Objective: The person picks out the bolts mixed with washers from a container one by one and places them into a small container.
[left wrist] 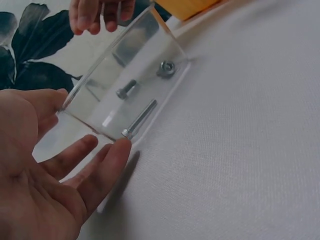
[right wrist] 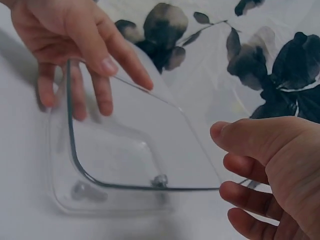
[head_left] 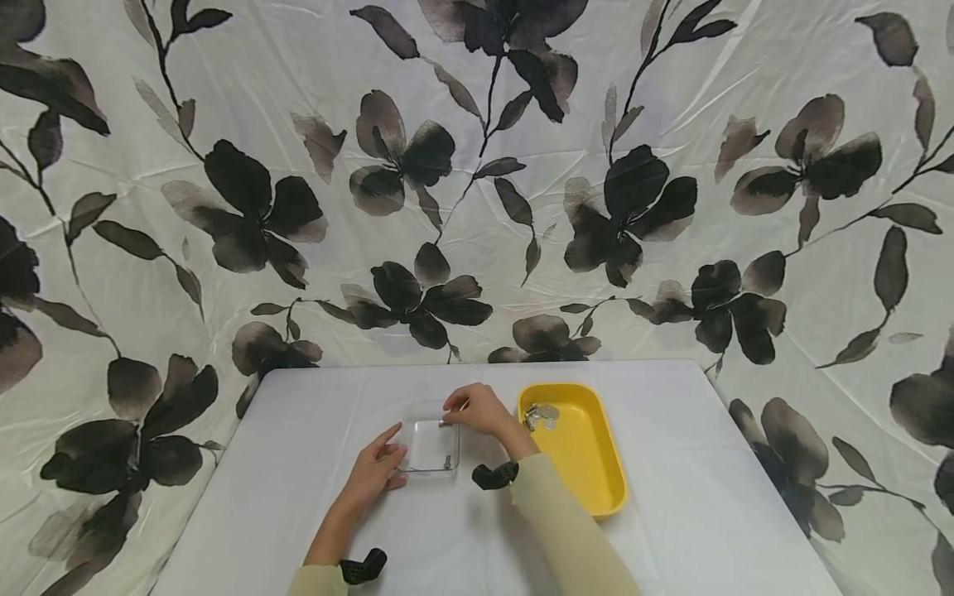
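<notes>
backdrop (head_left: 551,223): pale creased cloth, dark floral print | table (head_left: 701,480): white cover, far edge before backdrop | light: soft

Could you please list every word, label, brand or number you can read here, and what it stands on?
No readable text in any view.
The clear container and yellow tray show no lettering.
The long bolt and the metal discs are too small or blurred to tell whether they carry marks.
</notes>
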A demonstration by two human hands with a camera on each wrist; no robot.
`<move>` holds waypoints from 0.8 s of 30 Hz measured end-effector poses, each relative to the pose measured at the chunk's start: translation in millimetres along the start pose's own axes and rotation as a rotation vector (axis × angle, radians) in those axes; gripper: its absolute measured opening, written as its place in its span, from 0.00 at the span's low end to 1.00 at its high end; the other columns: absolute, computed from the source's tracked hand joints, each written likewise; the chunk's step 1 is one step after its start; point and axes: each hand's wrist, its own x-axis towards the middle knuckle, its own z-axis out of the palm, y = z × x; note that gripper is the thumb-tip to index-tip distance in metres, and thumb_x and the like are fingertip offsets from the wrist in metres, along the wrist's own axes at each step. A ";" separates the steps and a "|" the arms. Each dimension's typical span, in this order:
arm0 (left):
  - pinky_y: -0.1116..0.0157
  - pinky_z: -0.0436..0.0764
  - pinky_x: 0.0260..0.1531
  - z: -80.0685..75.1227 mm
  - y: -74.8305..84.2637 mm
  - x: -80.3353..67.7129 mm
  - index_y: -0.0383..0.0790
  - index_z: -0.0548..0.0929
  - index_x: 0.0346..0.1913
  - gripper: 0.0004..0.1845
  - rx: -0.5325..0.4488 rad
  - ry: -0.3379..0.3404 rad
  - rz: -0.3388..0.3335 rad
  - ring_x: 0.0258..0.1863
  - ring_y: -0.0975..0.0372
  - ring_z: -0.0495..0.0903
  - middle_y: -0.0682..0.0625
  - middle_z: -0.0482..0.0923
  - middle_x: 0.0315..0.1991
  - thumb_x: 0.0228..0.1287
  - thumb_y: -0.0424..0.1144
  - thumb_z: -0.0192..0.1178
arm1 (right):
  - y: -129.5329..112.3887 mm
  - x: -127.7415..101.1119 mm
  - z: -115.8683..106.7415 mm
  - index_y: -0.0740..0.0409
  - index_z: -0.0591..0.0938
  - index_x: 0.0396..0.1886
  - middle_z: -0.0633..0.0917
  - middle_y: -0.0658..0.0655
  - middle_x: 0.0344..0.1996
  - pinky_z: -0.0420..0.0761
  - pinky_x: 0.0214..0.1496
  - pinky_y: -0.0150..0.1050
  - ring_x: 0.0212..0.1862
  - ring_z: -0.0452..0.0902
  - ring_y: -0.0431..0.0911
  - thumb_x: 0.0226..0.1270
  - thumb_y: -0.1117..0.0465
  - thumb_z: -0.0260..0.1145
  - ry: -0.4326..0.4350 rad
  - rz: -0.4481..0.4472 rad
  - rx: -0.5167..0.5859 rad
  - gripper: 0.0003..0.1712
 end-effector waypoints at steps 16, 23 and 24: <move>0.52 0.82 0.44 -0.9 36.1 -0.8 0.41 0.70 0.68 0.26 0.349 0.155 0.138 0.55 0.42 0.75 0.34 0.71 0.61 0.70 0.41 0.58 | 28.0 -17.7 -45.0 0.55 0.87 0.33 0.83 0.46 0.27 0.79 0.33 0.32 0.31 0.75 0.42 0.61 0.62 0.72 0.103 -0.054 -0.108 0.03; 0.45 0.75 0.53 13.0 50.6 -0.9 0.39 0.73 0.66 0.24 0.406 0.178 0.224 0.57 0.40 0.72 0.35 0.72 0.60 0.68 0.38 0.60 | 39.5 -28.8 -62.0 0.54 0.87 0.33 0.83 0.47 0.27 0.79 0.33 0.34 0.31 0.75 0.43 0.62 0.61 0.71 0.148 -0.040 -0.090 0.03; 0.45 0.75 0.53 16.3 51.2 -1.8 0.39 0.73 0.66 0.24 0.405 0.180 0.234 0.57 0.40 0.72 0.35 0.72 0.59 0.68 0.38 0.60 | 41.8 -30.6 -63.0 0.54 0.87 0.33 0.83 0.47 0.27 0.79 0.33 0.34 0.31 0.74 0.44 0.62 0.61 0.71 0.155 -0.031 -0.078 0.02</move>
